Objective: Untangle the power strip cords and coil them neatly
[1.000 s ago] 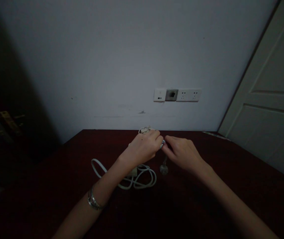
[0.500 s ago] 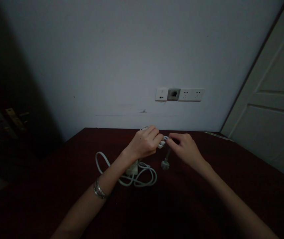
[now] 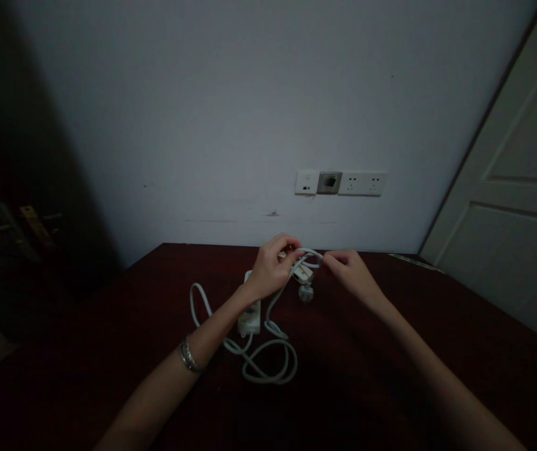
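Note:
A white power strip (image 3: 250,316) lies on the dark red table (image 3: 371,369), its white cable (image 3: 268,360) looped in front of it. My left hand (image 3: 268,270) is closed around a stretch of that cable, lifted above the table. My right hand (image 3: 350,272) pinches the same cable a little to the right, so it arches between both hands. The plug (image 3: 304,293) hangs just below, between my hands. A bracelet (image 3: 186,357) sits on my left wrist.
A row of wall sockets (image 3: 341,183) is set in the grey wall behind the table. A white door (image 3: 512,207) stands at the right. A dark door with a brass handle (image 3: 31,225) is at the left.
Both hands lifted the cable higher and slightly apart, so an arch formed between them. The plug rose off the table and the cable loops were drawn out towards me.

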The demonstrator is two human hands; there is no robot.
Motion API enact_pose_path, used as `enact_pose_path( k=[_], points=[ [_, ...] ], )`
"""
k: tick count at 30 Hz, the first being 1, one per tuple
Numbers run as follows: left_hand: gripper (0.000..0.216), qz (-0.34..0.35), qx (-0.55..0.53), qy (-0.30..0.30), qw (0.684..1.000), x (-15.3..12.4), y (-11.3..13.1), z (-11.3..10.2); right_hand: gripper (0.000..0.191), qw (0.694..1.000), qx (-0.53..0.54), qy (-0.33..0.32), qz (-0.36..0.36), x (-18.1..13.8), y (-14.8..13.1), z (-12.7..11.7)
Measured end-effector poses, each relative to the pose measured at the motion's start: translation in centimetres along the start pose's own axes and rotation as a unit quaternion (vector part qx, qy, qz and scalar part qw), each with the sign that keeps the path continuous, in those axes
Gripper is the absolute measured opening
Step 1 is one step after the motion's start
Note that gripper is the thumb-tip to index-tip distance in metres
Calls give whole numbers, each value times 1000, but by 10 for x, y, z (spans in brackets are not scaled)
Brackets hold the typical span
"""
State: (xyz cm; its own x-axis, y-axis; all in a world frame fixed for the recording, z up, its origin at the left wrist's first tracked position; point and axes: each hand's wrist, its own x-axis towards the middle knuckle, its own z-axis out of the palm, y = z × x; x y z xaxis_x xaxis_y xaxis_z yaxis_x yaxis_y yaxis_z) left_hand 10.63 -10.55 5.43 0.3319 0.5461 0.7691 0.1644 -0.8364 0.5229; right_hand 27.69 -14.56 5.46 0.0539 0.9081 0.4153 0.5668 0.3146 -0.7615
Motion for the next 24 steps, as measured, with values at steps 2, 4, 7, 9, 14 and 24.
enact_pose_path(
  k=[2, 4, 7, 9, 14, 24],
  points=[
    [12, -88, -95, -57, 990, 3, 0, -1, 32, 1000, -24, 8, -9, 0, 0, -3],
    [16, -141, -163, -112, 970, 5, 1, -2, 33, 997, -67, 8, -22, -2, 0, -5],
    [23, -134, -148, -165, 966, 5, 3, -5, 35, 990, -134, -5, -42, -6, -2, -6],
    [24, -111, -85, -184, 973, 5, 7, -8, 35, 985, -165, -10, -55, -9, -6, -5],
    [21, -64, 61, -205, 975, 3, 21, -18, 35, 977, -202, -21, -69, -16, -14, -2],
    [15, -143, -117, -119, 975, 8, 12, -17, 32, 998, -28, -49, 8, -5, -4, -4]
  ],
)
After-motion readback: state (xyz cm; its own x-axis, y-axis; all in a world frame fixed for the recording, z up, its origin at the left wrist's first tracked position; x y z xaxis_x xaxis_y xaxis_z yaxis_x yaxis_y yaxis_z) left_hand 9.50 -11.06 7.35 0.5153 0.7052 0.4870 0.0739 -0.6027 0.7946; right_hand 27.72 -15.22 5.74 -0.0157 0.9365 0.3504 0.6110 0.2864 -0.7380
